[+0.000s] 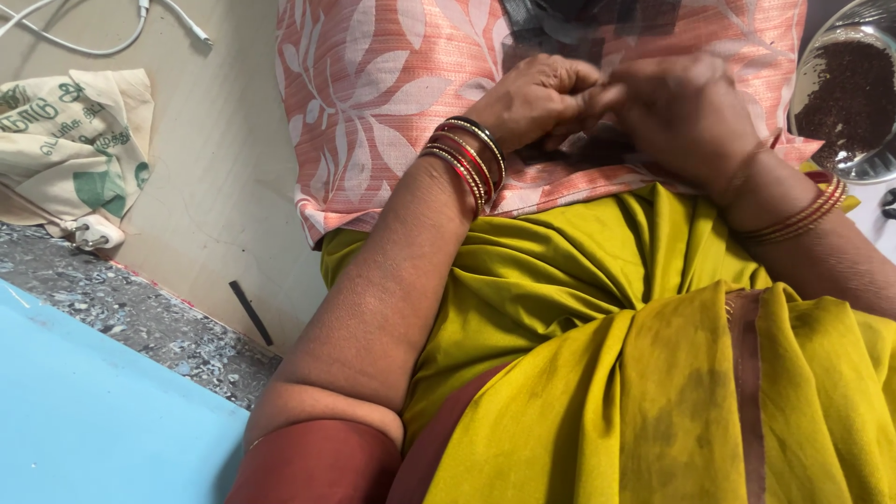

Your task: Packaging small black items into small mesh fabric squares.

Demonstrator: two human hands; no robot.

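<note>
Nearest: my mustard-yellow draped cloth (607,373), soft folds. Beyond it, my left hand (537,98) and right hand (686,112) meet, fingers curled and pinching together over the pink leaf-patterned woven cushion (373,103); whatever is pinched is too small to identify. Farther right: round steel bowl (873,163), dark granular contents.

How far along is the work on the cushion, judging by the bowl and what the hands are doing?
Done: the steel bowl at the right already holds a layer of dark, grainy bits. In hand: left hand and right hand meet fingertip to fingertip over the pink leaf-patterned cushion, pinching something too small to identify. Left: cannot tell; dark material lies beyond the hands on the cushion, but its amount is unclear.
</note>
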